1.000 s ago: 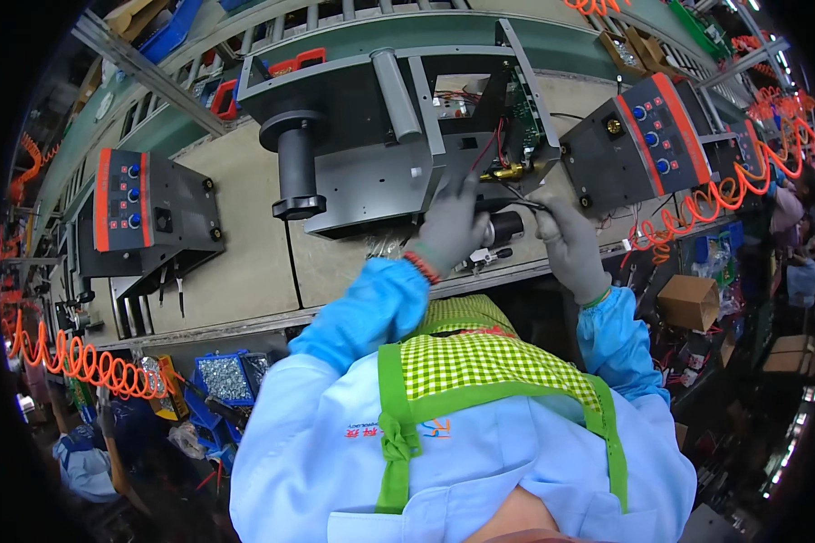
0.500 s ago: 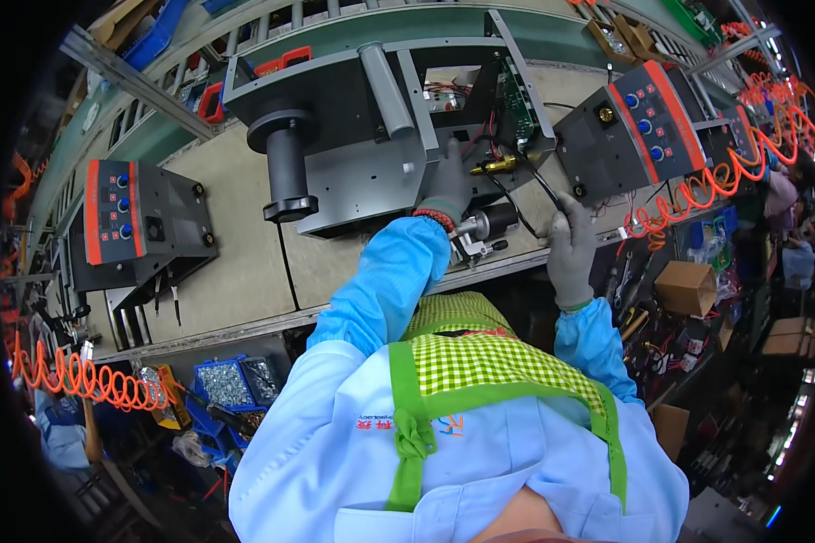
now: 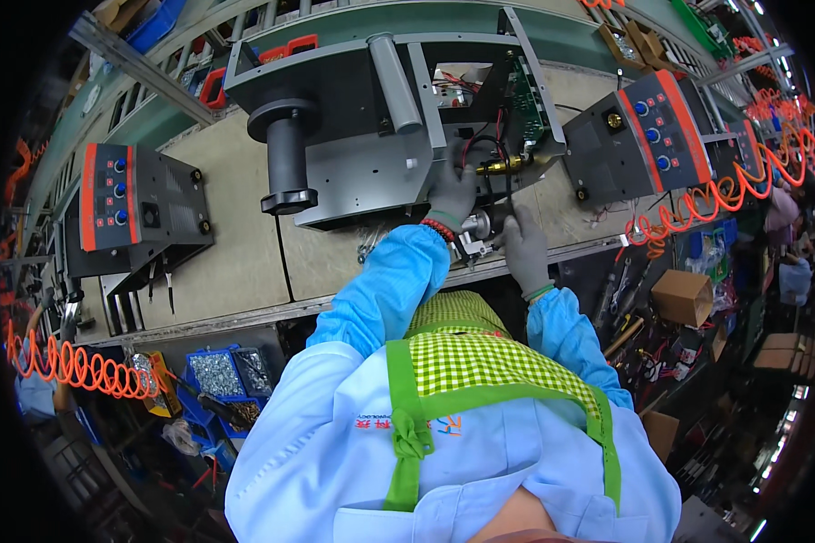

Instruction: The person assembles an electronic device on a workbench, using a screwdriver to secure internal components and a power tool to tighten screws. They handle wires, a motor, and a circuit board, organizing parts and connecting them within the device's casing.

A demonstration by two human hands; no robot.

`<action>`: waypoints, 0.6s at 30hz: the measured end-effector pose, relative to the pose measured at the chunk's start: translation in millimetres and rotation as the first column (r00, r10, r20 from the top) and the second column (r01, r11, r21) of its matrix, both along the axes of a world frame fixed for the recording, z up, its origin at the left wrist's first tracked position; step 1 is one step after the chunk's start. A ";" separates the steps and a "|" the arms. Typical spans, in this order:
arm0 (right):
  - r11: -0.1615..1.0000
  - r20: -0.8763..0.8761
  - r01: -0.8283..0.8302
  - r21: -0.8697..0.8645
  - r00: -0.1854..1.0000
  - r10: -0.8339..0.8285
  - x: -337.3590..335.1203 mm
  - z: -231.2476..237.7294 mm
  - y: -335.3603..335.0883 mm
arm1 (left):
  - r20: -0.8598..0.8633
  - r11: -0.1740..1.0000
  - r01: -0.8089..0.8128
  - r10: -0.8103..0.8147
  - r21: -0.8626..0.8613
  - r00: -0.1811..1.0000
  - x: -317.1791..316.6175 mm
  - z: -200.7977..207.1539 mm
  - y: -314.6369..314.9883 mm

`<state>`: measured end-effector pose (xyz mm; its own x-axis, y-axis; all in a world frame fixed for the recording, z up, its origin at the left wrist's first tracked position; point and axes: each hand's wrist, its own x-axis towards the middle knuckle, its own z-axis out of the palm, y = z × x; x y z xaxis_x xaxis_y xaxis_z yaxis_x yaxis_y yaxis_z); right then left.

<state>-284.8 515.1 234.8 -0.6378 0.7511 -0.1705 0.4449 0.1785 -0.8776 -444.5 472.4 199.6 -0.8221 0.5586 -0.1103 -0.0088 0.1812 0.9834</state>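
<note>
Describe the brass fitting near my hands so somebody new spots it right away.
Find the large open grey chassis in the middle of the workbench. At its right end, look below the green circuit board and above your right hand: the brass fitting is there. Its shiny gold colour sets it apart from the black cable and grey chassis around it.

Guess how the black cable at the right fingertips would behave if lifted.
The black cable is probably bendy, since it curves near the brass-coloured fitting. It looks thin, so it is likely light.
</note>
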 end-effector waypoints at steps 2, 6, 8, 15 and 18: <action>0.988 0.068 -0.143 0.060 0.988 0.138 6.2 -6.7 0.7 | 0.037 0.999 0.045 -0.045 0.001 0.998 1.1 -7.3 -0.9; 0.727 0.330 -0.416 0.546 0.904 0.270 14.0 -19.2 9.3 | 0.022 0.996 0.039 -0.041 0.080 0.999 2.7 -14.7 -1.1; 0.797 0.262 -0.348 0.494 0.933 0.246 3.8 -26.2 21.0 | 0.035 0.992 0.078 -0.081 0.099 0.996 6.3 -12.2 -7.0; 0.847 0.401 -0.345 0.404 0.899 0.175 -55.8 44.7 18.2 | 0.240 0.967 0.254 -0.254 0.030 0.937 45.7 -101.6 -130.4; 0.618 0.469 -0.447 0.647 0.872 0.139 -74.8 25.2 18.0 | 0.345 0.963 0.263 -0.267 0.058 0.900 45.2 -150.7 -117.1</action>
<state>-359.6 533.2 260.0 -0.8574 0.5078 0.0838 0.4841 0.8510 -0.2035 -399.4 355.3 48.9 -0.5543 0.7529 -0.3549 -0.3026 0.2150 0.9286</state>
